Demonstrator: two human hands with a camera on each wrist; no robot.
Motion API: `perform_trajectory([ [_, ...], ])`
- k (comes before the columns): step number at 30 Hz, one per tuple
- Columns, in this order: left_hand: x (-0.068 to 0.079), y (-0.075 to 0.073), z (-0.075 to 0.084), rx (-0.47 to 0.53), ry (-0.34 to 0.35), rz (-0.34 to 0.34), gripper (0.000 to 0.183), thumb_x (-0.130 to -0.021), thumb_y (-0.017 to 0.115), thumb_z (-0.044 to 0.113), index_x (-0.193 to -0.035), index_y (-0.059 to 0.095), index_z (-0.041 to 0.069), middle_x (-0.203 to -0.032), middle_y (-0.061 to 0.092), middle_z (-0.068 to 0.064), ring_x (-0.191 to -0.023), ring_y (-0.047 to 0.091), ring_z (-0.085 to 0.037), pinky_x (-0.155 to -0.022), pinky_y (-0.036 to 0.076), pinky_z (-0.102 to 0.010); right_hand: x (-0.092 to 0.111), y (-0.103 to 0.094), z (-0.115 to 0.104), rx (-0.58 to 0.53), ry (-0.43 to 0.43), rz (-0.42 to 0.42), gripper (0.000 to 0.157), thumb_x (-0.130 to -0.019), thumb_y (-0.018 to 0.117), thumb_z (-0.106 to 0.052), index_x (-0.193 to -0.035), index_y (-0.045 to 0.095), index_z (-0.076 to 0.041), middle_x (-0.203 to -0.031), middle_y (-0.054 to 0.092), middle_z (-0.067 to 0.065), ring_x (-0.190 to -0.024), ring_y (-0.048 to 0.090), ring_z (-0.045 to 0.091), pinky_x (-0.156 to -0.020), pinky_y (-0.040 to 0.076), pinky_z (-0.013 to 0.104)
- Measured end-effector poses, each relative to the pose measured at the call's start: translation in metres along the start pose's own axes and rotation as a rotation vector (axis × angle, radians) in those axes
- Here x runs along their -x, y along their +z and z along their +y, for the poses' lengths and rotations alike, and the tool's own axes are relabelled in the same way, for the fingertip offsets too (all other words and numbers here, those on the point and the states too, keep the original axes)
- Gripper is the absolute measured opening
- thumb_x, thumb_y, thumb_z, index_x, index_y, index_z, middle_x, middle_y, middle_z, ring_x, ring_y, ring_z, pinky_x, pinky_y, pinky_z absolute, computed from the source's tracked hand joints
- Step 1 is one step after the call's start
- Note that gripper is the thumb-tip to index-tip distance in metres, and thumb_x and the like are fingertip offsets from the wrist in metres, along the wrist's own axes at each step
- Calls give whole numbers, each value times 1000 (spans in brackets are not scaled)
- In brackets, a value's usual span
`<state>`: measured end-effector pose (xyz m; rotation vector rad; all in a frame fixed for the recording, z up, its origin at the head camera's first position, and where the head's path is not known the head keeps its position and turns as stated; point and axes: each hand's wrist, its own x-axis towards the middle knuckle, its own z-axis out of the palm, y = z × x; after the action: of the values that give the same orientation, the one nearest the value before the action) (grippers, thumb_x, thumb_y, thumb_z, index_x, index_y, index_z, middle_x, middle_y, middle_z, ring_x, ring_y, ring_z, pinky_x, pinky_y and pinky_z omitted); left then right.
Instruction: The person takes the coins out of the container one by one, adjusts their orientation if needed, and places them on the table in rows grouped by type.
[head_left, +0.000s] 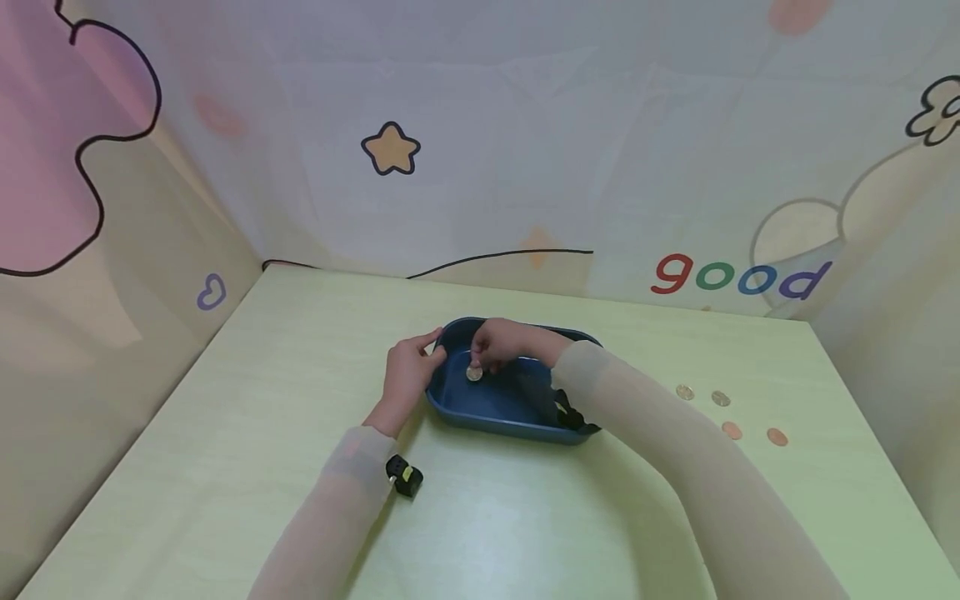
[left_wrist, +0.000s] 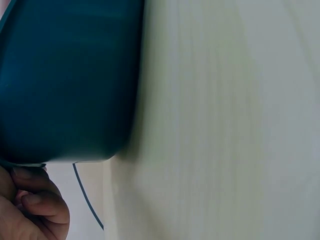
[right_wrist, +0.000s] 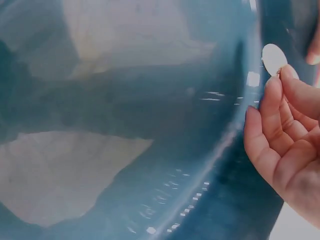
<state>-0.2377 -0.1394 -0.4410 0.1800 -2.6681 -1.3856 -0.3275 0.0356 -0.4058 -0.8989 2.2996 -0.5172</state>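
Observation:
A dark blue tray with rounded corners and raised sides sits on the table. At its left end my left hand grips the rim, with the thumb at the edge. The left wrist view shows curled fingers against the tray's wall. Over the inside of the tray, my right hand pinches a silver coin between thumb and fingertips. The right wrist view shows this coin as a pale disc beyond the fingertips. My right sleeve and wrist camera hide the tray's right end.
To the right of the tray lie two silver coins and two copper-coloured coins, spaced apart on the pale green tabletop. A printed cloth stands behind the table, with more cloth at both sides.

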Motion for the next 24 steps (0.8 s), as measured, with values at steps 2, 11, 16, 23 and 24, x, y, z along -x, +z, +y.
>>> perform_trajectory([
  [2, 0, 0, 0, -3, -9, -3, 45, -92, 60, 12, -136, 66, 9, -51, 36, 7, -48, 34, -10, -49, 27, -22, 3, -3, -3, -33, 0, 7, 15, -100, 61, -11, -91, 71, -3, -84, 68, 5, -71, 65, 12, -71, 56, 25],
  [11, -1, 1, 0, -13, 3, -12, 45, -91, 60, 12, -136, 66, 9, -52, 35, 7, -48, 34, -9, -50, 27, -22, 26, -21, -15, -125, 9, 66, 15, -101, 62, -16, -95, 69, -4, -87, 68, 4, -79, 65, 14, -79, 59, 30],
  [16, -1, 1, 2, -19, 12, -4, 45, -91, 60, 12, -136, 66, 8, -52, 35, 7, -49, 34, -10, -50, 27, -22, 49, -36, -18, -185, -5, 127, 14, -101, 62, -15, -96, 68, -3, -88, 70, 5, -82, 68, 15, -84, 60, 32],
  [23, 1, -1, 4, -35, 19, 3, 45, -91, 59, 11, -135, 66, 8, -52, 35, 7, -49, 33, -10, -49, 26, -21, 87, -47, -8, -248, -6, 235, 16, -102, 58, -10, -100, 67, 3, -92, 69, 7, -80, 67, 13, -87, 61, 37],
  [24, 1, -1, 4, -35, 20, 1, 44, -92, 59, 11, -135, 66, 7, -52, 35, 7, -49, 33, -9, -49, 26, -21, 93, -47, -6, -259, -8, 251, 17, -102, 58, -10, -100, 66, 4, -92, 69, 9, -80, 66, 14, -86, 61, 36],
])
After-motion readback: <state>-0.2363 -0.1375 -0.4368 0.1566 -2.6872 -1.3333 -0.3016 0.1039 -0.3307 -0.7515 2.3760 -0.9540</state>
